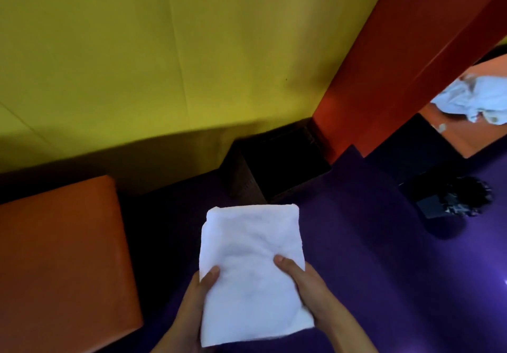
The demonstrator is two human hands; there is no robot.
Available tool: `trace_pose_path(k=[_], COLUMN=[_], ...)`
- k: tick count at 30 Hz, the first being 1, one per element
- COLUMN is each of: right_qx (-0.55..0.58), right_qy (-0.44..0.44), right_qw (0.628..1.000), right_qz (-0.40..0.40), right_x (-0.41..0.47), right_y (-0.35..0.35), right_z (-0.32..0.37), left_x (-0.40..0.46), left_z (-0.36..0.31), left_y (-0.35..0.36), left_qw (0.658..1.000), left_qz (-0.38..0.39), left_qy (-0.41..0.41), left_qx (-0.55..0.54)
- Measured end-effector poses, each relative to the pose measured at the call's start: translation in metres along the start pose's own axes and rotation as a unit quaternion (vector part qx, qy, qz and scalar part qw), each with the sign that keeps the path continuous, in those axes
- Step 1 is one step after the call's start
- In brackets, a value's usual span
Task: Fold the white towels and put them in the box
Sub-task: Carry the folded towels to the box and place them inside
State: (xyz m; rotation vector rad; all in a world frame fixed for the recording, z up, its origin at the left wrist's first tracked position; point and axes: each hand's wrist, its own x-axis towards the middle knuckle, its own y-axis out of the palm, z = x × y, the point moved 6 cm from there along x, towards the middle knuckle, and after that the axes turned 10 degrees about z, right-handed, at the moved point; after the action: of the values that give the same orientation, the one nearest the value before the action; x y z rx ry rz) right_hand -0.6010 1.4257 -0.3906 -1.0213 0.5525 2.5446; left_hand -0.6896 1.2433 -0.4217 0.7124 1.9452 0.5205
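From the head camera, you hold a folded white terry towel point(251, 267) out in front of you with both hands, low in the middle of the view. Your left hand point(196, 297) grasps its left edge, thumb lying on top and the fingers hidden beneath the cloth; your right hand point(307, 287) grasps the right edge the same way, thumb pressed onto the upper face. The towel is a neat rectangle, its far edge reaching toward a dark, open-topped square box point(277, 166) that stands on the purple floor point(384, 256) against the yellow wall point(164, 51), beside a red pillar point(384, 64). Towel and box are apart; its inside is too dark to read. An orange padded stool point(63, 256) sits to your left. Far right, a heap of crumpled white towels point(474, 97) lies on an orange surface point(466, 136).
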Motion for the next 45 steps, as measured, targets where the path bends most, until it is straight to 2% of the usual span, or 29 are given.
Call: trace_pose_path(k=[3,8,14,20,23,33,37,41,45], right_qx=[-0.023,-0.079,-0.125,-0.156,-0.158,-0.254,-0.3,-0.34,-0.35], right_qy=[0.003,-0.014,-0.025,-0.048,-0.08,-0.184,-0.189,-0.158,-0.154], right_qw=[1.0,0.996,0.991,0.986,0.984,0.95,0.935,0.927,0.923], right_qz=[-0.007,-0.027,-0.032,-0.044,-0.025,-0.008,-0.007,-0.025,-0.034], right_x=[0.017,0.07,0.138,0.197,0.24,0.43,0.502,0.567,0.607], right_y=[-0.033,-0.096,-0.175,-0.247,-0.276,-0.385,-0.411,-0.427,-0.444], right_z=[0.019,0.068,0.094,0.104,0.122,0.178,0.172,0.145,0.126], left_x=[0.038,0.106,0.187,0.269,0.319,0.557,0.629,0.685,0.725], left_z=[0.003,0.001,0.004,0.0,-0.006,-0.018,-0.014,0.002,0.01], left_y=[0.007,0.037,0.078,0.107,0.12,0.116,0.099,0.076,0.071], left_qw=[0.999,0.985,0.969,0.96,0.96,0.951,0.936,0.918,0.923], left_qz=[-0.019,-0.11,-0.177,-0.145,-0.137,-0.107,-0.136,-0.164,-0.117], left_qy=[0.021,0.048,0.092,0.136,0.149,0.181,0.19,0.2,0.206], left_qx=[0.04,0.123,0.147,0.198,0.193,0.229,0.264,0.3,0.303])
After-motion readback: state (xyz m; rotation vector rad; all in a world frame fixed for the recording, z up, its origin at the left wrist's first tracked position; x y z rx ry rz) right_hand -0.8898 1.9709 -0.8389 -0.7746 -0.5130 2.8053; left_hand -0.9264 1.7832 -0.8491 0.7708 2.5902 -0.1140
